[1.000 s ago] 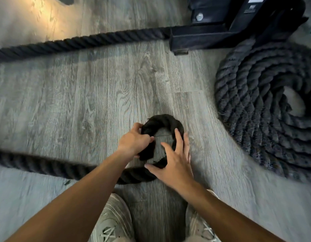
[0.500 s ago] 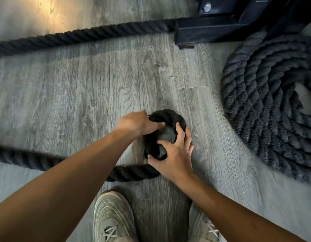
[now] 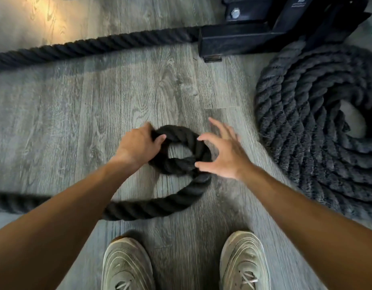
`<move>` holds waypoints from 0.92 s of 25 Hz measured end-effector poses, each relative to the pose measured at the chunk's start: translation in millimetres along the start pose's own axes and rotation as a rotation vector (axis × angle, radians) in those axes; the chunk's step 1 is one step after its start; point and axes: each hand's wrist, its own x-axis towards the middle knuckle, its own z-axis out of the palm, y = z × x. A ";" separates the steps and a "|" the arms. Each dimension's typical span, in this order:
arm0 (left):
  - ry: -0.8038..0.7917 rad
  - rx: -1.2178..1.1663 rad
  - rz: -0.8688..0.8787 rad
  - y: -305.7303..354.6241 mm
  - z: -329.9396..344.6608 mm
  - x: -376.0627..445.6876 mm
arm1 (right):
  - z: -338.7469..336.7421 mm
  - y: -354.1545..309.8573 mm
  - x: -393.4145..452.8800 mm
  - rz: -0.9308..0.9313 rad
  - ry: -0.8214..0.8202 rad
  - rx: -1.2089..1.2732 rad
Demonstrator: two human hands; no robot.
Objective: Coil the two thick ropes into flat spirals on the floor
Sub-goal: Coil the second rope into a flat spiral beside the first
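Grey wood-grain plank floor (image 3: 80, 114); warm light patch (image 3: 49, 15) at top left corner; black bolted metal frame base (image 3: 254, 38) top right.

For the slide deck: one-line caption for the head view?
Left hand grips the small rope loop, right hand open beside it; finished coil alongside.

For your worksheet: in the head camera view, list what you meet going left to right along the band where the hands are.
Left hand gripping the small rope loop → small rope loop → right hand, fingers spread → finished rope coil.
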 end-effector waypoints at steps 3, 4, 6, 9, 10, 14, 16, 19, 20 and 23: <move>-0.023 0.074 -0.124 -18.7 3.5 -37.2 | -10.3 3.5 13.3 0.107 0.056 -0.042; -0.023 0.065 -0.135 -20.0 8.6 -48.2 | -3.3 3.1 7.4 0.157 0.105 -0.051; -0.015 0.023 -0.165 -17.8 19.2 -58.9 | 22.3 -5.8 -17.8 0.315 0.249 -0.028; -0.032 0.063 -0.202 -8.3 26.6 -57.2 | 67.4 -38.6 -58.0 0.551 0.280 0.056; -0.045 0.051 -0.211 -6.5 27.7 -55.3 | 75.2 -50.2 -63.0 0.615 0.263 0.088; -0.186 -0.025 -0.185 -13.9 20.7 -49.8 | 81.0 -58.7 -52.1 0.683 0.305 0.085; -0.215 0.121 -0.126 -10.3 5.4 -34.5 | 79.7 -55.2 -46.3 0.656 0.342 0.071; -0.178 0.165 0.085 8.6 -8.1 -4.1 | 78.0 -52.9 -44.0 0.556 0.330 0.056; -0.177 0.133 0.188 15.2 -5.2 2.7 | 75.3 -50.2 -42.4 0.512 0.310 0.055; -0.118 0.113 0.260 19.0 7.0 4.3 | 62.5 -35.0 -33.7 0.367 0.220 0.049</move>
